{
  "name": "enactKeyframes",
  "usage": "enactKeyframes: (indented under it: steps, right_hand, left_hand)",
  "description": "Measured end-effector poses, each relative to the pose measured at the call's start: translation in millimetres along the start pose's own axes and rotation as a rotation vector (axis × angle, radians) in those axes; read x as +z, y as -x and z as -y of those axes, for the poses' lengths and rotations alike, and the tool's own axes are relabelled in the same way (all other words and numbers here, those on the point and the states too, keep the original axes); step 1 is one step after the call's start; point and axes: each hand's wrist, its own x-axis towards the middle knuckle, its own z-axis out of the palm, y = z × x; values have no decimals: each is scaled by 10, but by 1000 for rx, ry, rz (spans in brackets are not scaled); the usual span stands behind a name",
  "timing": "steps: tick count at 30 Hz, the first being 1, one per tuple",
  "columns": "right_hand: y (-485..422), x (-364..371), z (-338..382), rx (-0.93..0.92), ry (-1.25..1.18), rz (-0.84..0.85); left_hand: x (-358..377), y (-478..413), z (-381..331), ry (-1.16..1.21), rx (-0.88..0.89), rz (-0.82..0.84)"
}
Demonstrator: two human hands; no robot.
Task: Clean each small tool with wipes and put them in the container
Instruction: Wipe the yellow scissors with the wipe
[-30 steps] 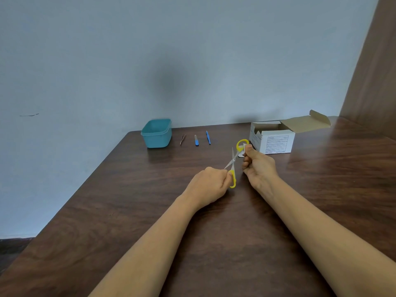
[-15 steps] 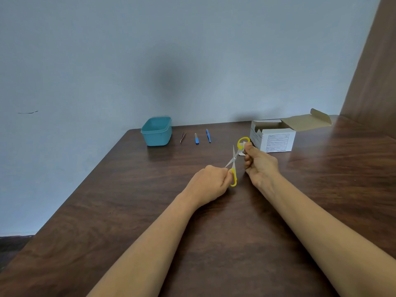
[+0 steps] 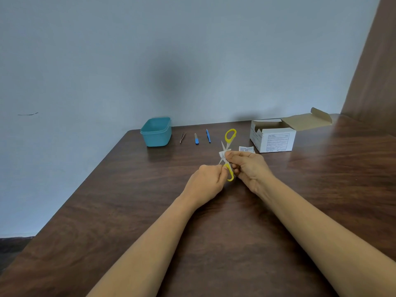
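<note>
Grips clenched, forearms converging: left hand [image 3: 206, 183] holds scissors [image 3: 230, 135], right hand [image 3: 249, 168] pinches wipe [image 3: 222, 154] on blade.

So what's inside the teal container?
Only bare inner walls of the teal container show; its near wall hides the floor, so I cannot tell whether it is empty.

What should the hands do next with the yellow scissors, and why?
Probably slide the wipe along one blade toward its tip. The right hand pinches the wipe on the open scissors near where the blades cross, the left hand grips a yellow handle, and bare blade shows beyond the wipe. The teal container likely comes later.
</note>
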Motion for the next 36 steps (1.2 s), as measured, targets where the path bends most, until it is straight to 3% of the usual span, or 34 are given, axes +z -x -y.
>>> enactKeyframes:
  steps: [19, 31, 36]
  right_hand:
    - [31, -99, 151, 154, 330, 219]
    - [26, -50, 2, -40, 41, -54]
    - [-1, -52, 44, -32, -180, -148]
  left_hand:
    - [-37, 2, 7, 67, -137, -133]
    - [-24, 12, -12, -53, -8, 25]
    - [-7, 19, -43, -102, 11, 65]
